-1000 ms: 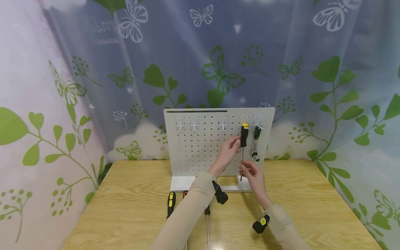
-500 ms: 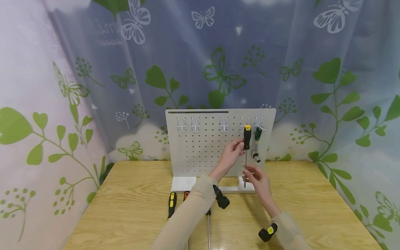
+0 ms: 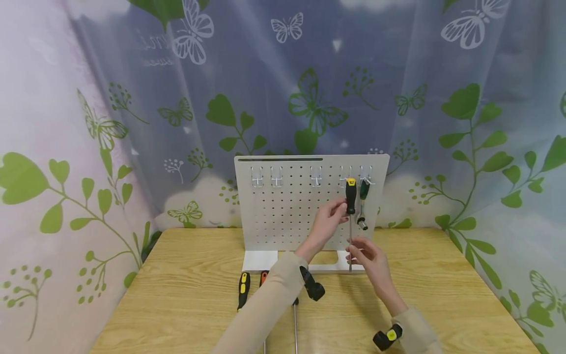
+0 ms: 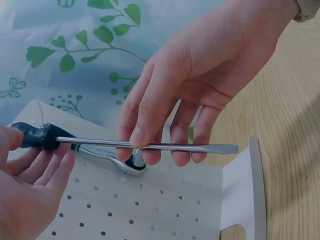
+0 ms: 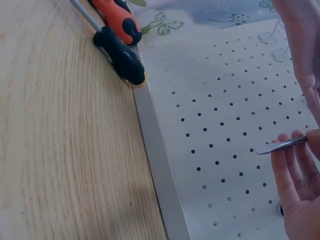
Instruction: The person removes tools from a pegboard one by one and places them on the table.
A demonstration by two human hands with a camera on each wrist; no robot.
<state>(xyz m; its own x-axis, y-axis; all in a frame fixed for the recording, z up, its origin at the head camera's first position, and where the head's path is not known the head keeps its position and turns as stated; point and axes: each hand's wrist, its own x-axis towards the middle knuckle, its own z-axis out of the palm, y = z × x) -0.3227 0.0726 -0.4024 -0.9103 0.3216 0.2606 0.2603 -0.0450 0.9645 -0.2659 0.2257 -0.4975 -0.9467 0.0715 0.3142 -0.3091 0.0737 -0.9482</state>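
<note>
A flathead screwdriver with a black handle and yellow end stands upright in front of the pegboard, handle uppermost. My left hand holds its handle near the lower end, between thumb and fingers. Lower down, my right hand pinches the steel shaft near the flat tip, which sticks out past the fingers. Just right of the handle, a green-handled ratchet wrench hangs from a hook. Another hook is partly behind the screwdriver's yellow end; whether they touch, I cannot tell.
Clear-backed hooks line the pegboard's upper part. On the wooden table, partly under the left sleeve, lie a black-and-yellow handled tool, an orange-and-black handle and a black-handled screwdriver. A patterned curtain hangs behind.
The screwdriver has come down and a little to the right, away from the hook behind it. Both hands have moved with it, the right hand farther down and right.
</note>
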